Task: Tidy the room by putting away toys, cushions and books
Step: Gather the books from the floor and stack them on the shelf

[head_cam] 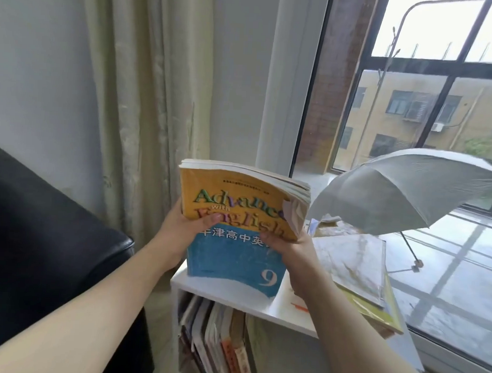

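A white wooden bookshelf stood between a black leather sofa, left, and a grey open umbrella, far right. Above its top's left edge, the left hand and the right hand both gripped a thick yellow-and-blue paper textbook.

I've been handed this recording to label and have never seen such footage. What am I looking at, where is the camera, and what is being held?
There is no machine here: a person works with bare hands, and the single picture comes from a wide-angle camera worn on their head, looking forward and down. That is why both forearms reach in from the bottom. The left hand and right hand grip a thick, worn yellow-and-blue English textbook from either side, above a white shelf unit. Whether it touches the top I cannot tell. Flat books lie on that top to the right, and upright books stand inside below. An open grey umbrella sits by the window; a black seat is at left.
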{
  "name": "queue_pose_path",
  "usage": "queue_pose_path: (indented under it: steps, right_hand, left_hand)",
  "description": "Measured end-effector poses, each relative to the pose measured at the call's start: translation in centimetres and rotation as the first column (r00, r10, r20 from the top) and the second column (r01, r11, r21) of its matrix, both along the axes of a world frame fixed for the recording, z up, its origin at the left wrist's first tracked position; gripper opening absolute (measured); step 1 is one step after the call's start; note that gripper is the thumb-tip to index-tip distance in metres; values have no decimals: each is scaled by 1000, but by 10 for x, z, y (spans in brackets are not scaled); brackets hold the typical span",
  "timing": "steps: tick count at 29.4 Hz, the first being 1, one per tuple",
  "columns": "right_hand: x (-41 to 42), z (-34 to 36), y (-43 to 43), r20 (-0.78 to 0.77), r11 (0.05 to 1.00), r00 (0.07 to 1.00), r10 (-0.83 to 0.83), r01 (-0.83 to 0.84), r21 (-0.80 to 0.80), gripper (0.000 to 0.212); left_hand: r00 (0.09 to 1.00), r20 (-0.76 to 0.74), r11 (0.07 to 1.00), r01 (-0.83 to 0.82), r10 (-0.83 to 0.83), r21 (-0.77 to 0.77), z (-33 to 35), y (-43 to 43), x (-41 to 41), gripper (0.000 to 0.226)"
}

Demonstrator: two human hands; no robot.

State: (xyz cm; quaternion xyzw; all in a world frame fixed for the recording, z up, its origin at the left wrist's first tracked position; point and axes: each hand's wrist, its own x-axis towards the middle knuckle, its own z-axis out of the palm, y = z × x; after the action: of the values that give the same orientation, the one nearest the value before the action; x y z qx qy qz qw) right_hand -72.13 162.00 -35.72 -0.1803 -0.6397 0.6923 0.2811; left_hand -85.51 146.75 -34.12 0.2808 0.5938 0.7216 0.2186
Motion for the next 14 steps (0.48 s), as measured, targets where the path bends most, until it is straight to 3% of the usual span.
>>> queue_pose_path:
  steps: [5, 10, 14]
  right_hand:
    - [28, 3, -21, -13, 1000, 1000, 20, -21, -20, 52]
    - [77, 7, -36, -20, 989, 990, 141, -140, 49, 47]
    - [112, -25, -42, 64, 989, 989, 132, -136, 58, 47]
  left_hand:
    - [1000, -10, 1000, -28, 28, 12, -3, -25, 23, 73]
    - [999, -3, 999, -37, 37, 31, -18, -48, 62, 72]
    - [999, 28, 996, 31, -29, -80, -47, -58, 90, 79]
